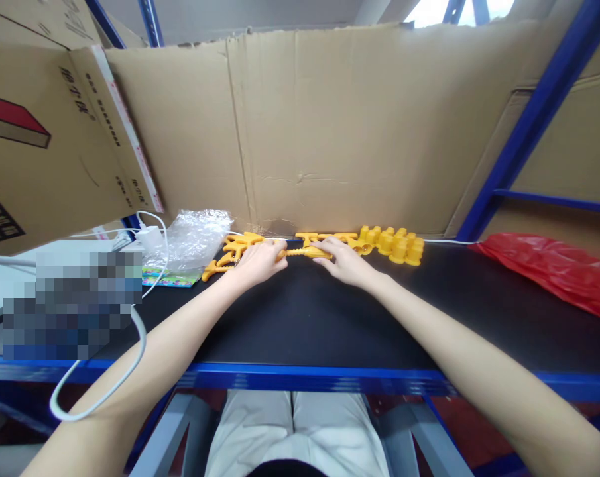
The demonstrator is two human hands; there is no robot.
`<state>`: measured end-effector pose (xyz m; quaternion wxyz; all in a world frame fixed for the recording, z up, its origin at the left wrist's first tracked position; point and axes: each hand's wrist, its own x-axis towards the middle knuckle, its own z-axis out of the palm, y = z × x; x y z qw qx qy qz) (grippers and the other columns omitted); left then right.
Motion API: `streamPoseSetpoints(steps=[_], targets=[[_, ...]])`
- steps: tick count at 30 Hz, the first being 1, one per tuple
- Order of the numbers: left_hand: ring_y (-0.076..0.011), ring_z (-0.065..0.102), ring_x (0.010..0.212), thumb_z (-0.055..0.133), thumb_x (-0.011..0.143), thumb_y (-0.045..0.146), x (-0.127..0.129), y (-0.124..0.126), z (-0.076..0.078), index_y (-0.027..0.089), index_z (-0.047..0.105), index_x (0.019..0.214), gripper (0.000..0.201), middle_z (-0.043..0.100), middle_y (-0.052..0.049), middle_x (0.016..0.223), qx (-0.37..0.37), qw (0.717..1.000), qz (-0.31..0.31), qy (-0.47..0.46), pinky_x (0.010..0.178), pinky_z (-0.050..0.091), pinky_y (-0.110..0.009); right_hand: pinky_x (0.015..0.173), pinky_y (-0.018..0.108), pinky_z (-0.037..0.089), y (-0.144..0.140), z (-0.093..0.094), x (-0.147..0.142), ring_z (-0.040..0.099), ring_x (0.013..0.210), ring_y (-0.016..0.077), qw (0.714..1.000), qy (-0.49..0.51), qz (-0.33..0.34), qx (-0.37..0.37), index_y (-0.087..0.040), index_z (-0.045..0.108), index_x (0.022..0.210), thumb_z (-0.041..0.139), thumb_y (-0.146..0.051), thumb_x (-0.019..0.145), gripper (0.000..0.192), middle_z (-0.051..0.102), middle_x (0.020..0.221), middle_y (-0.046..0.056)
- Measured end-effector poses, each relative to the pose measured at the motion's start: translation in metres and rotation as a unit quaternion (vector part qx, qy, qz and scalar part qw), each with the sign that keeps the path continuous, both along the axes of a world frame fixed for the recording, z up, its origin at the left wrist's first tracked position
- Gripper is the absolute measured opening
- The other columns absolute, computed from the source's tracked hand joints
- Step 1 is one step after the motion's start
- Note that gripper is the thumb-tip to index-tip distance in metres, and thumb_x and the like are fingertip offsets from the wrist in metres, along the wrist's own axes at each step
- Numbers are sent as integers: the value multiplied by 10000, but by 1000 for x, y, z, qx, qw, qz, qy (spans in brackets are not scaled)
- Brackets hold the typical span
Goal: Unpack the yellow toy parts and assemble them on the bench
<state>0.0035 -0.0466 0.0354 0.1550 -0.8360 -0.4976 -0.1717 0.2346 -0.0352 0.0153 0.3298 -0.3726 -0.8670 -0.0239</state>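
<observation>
My left hand (262,262) is closed round one end of a ridged yellow plastic rod (296,252). The fingers of my right hand (348,262) grip its other, wider end, so the rod spans level between both hands, low over the black tabletop (300,318). Several branched yellow plastic pieces (242,242) lie beside and partly behind my left hand. Behind my right hand are more flat yellow pieces (337,236). Just right of it, yellow cup-like plastic parts (399,245) stand in a cluster. My fingers hide both ends of the rod.
Clear plastic wrap (200,235) lies on a colourful flat packet (173,277) at left, near a white charger (150,240) and a looping cable (143,338). A red plastic bag (553,268) lies at right. A cardboard wall (329,132) stands behind; blue rack posts (523,126) frame the table.
</observation>
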Motion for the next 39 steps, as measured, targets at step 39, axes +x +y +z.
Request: streamPoseSetpoints(steps=[39], targets=[[-140, 571, 661, 571, 725, 286, -9, 12, -6, 208, 605, 946, 236, 649, -9, 775, 53, 990, -34, -126, 585, 346, -226, 837, 400, 515, 5, 7, 8, 687, 781, 175, 880, 285, 143, -351, -189, 390, 1138, 675, -350, 752, 506, 688, 922, 71]])
